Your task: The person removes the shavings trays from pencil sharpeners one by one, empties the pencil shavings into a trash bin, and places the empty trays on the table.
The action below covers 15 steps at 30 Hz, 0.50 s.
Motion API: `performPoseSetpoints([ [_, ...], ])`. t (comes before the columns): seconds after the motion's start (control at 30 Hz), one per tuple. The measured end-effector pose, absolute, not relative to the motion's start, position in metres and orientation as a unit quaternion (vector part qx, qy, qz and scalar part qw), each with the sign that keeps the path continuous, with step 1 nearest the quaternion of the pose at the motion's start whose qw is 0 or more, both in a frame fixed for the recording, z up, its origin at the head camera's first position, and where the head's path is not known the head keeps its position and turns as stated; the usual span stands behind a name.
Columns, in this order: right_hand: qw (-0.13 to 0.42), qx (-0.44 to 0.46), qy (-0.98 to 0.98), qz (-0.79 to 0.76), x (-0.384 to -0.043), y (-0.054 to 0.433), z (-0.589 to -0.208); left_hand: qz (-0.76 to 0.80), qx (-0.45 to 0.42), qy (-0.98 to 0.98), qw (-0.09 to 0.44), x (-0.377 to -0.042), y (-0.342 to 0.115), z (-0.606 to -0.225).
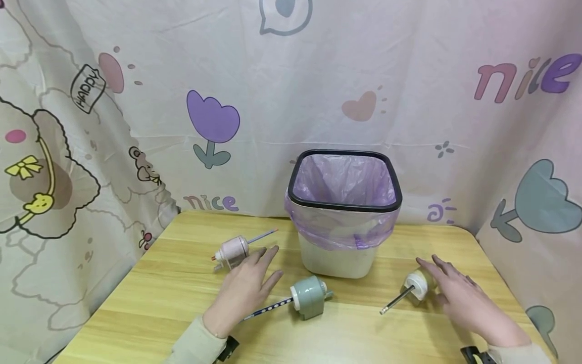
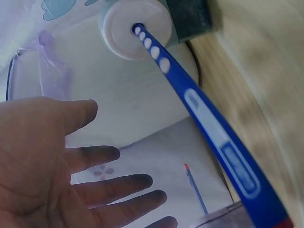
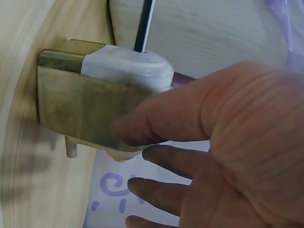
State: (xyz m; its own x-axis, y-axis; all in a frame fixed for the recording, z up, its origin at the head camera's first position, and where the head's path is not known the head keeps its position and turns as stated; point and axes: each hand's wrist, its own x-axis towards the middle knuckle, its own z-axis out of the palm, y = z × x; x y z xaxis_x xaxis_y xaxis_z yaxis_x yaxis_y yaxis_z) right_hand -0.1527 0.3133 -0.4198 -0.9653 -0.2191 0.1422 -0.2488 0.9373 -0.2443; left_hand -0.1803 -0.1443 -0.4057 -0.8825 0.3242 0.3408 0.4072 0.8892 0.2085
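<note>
My left hand (image 1: 247, 285) hovers over the table with fingers spread and holds nothing. Below and right of it, a grey-green pencil sharpener (image 1: 312, 298) has a blue pencil with white dots (image 1: 273, 307) in its front. Beyond the fingers lies a pale pink sharpener (image 1: 234, 248) with a thin blue pencil (image 1: 263, 235) in it. On the right, a tan sharpener with a white front (image 3: 80, 104) holds a dark pencil (image 1: 397, 300). My right hand (image 1: 468, 301) is beside it, fingers loosely extended; the thumb overlaps its side, and I cannot tell whether it touches.
A white bin (image 1: 338, 260) with a black rim and a purple plastic liner (image 1: 343, 230) stands at the back centre of the wooden table (image 1: 150, 283). Behind and at both sides hangs a printed cloth (image 1: 282, 91).
</note>
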Motion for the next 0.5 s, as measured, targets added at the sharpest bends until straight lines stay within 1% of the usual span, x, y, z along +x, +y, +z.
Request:
performPoseSetpoints([
  [0.3,0.038,0.128,-0.98,0.149,-0.16,0.316,-0.423,-0.134,-0.215,-0.954,0.162,-0.174,-0.134,-0.402],
  [0.5,0.051,0.144,-0.975,0.158,-0.163,0.318,-0.424,-0.138,-0.226,-0.951,0.158,-0.17,-0.124,-0.4],
])
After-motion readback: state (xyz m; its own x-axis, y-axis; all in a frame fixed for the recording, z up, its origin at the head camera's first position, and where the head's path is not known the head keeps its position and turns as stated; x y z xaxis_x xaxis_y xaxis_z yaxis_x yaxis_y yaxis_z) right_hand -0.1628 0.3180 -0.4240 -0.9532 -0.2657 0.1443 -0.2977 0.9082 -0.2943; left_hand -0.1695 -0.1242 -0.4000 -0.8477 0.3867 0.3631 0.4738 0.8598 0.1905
